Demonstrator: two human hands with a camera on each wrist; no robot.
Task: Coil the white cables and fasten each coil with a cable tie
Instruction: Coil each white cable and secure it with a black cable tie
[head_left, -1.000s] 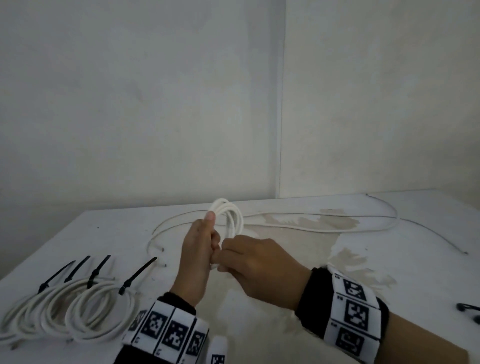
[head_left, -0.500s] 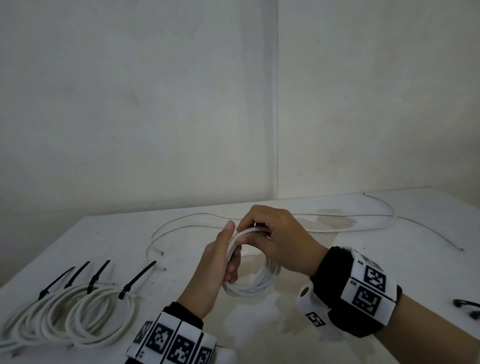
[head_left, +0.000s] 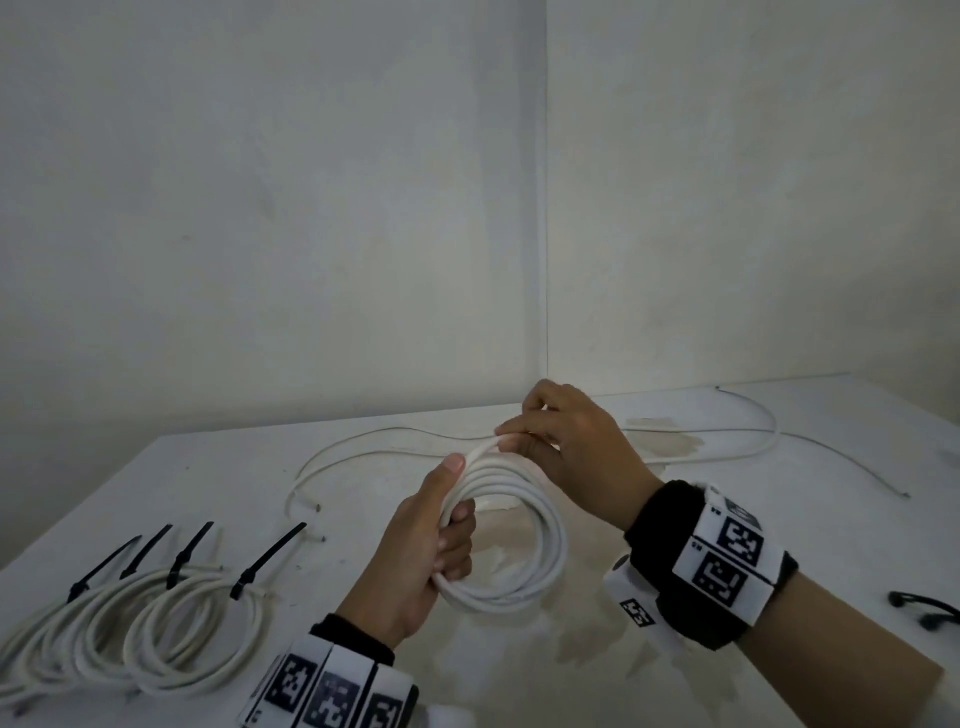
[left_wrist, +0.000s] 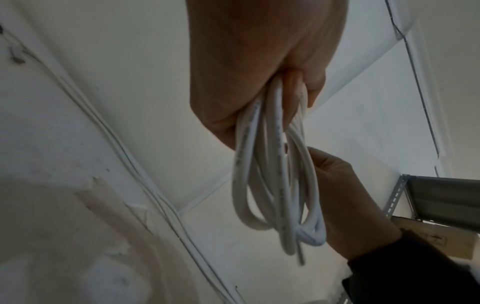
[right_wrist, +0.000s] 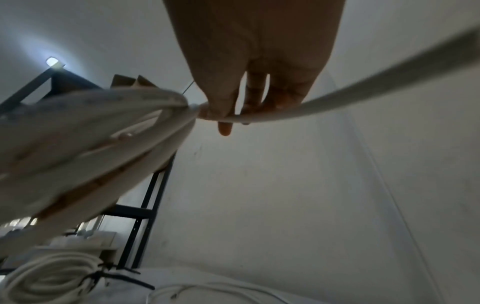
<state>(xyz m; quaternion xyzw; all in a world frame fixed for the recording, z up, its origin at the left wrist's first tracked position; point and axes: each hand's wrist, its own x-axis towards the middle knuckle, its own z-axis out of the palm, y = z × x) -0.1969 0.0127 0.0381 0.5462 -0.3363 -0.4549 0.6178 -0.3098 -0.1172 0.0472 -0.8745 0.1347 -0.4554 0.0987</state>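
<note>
My left hand (head_left: 431, 540) grips a coil of white cable (head_left: 524, 535) above the middle of the table; the coil's loops (left_wrist: 275, 181) hang from the fist in the left wrist view. My right hand (head_left: 566, 441) pinches a strand of the same cable (right_wrist: 259, 118) at the top of the coil. Several finished coils (head_left: 130, 629) fastened with black cable ties (head_left: 265, 561) lie at the front left. A loose white cable (head_left: 363, 447) runs along the back of the table.
A white table (head_left: 727, 519) stands in a corner of two pale walls. A thin wire (head_left: 852, 465) trails at the back right. Small black items (head_left: 924, 610) lie at the right edge. Stained patches mark the tabletop centre.
The coil has turned from edge-on to an open ring facing me. My right hand rose from the coil's bottom to its top, laying another loop. My left hand kept its grip.
</note>
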